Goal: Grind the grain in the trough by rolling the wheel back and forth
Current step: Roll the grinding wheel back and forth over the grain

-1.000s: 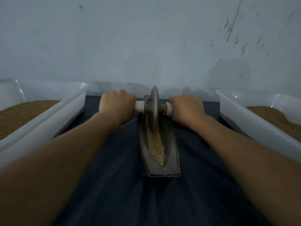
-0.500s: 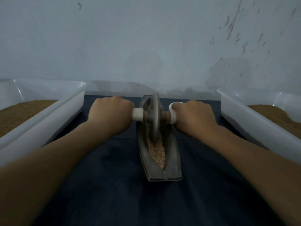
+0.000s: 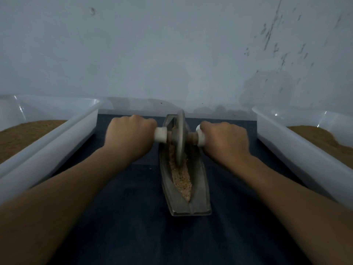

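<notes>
— Fingers [image 3: 142,121] first: how do they sit?

— Curled tight on both sides. On the left hand [image 3: 131,139] they wrap the white left handle [image 3: 160,135], whose inner end shows past the knuckles. On the right hand [image 3: 226,143] they wrap the white right handle [image 3: 201,138] the same way. The backs of both hands face up, so the fingertips are hidden.

— And between the handles?

— A grey metal wheel [image 3: 180,138], upright on a brown axle [image 3: 191,138], with its rim down in the trough [image 3: 200,190].

— Where is the trough?

— In the middle of the dark tabletop [image 3: 133,222], lying lengthwise from the far edge toward the near one. The wheel stands in its far half.

— What is in it?

— Pale crushed grain [image 3: 182,178], a strip along the groove from under the wheel, tapering to a point short of the near end.

— Other containers?

— The left tub [image 3: 57,144], white plastic, runs along the left edge of the tabletop. The right tub [image 3: 298,152], also white, runs along the right edge. Each is well apart from the trough. Each holds fine brown meal [image 3: 24,136]; in the right tub it rises in a mound.
</notes>
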